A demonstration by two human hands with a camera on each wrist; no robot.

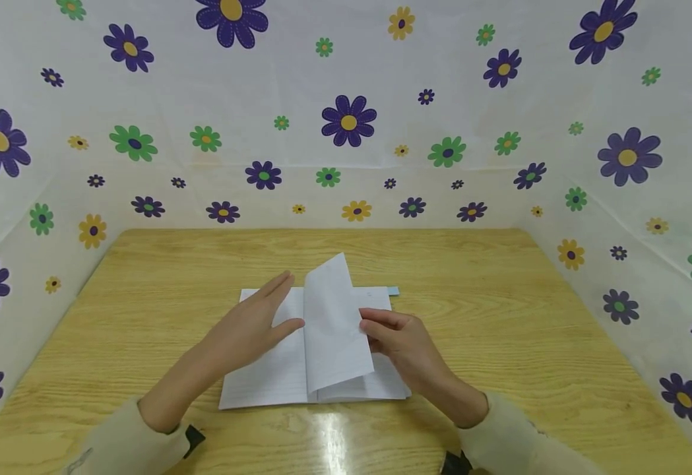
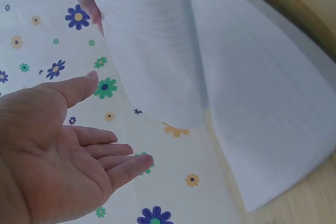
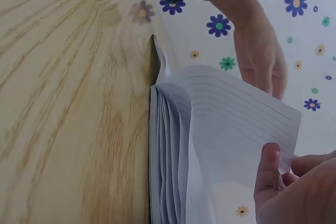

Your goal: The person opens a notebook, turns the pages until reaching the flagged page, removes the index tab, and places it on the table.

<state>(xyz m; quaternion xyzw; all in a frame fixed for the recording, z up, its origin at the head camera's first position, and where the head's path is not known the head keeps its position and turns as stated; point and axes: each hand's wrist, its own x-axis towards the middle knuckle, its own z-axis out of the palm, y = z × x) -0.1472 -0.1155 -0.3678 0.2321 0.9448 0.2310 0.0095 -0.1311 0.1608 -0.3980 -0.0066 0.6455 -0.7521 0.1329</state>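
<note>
A lined notebook [image 1: 268,377] lies spread on the wooden table, with one page [image 1: 335,323] standing up from its middle. My right hand [image 1: 402,343] pinches the outer edge of that page between thumb and fingers. Over the left-hand pages hovers my left hand [image 1: 247,330], fingers straight and thumb apart, its thumb tip near the base of the raised page. In the left wrist view the left palm [image 2: 63,156] faces the page and holds nothing. Seen from the right wrist, the raised page [image 3: 231,119] curves up from the thick stack of sheets [image 3: 170,156].
A light blue tab [image 1: 393,291] sticks out at the notebook's top right corner. Around the wooden table [image 1: 500,290] hangs a white cloth [image 1: 298,86] printed with flowers. Dark straps [image 1: 193,440] show at the sleeve cuffs.
</note>
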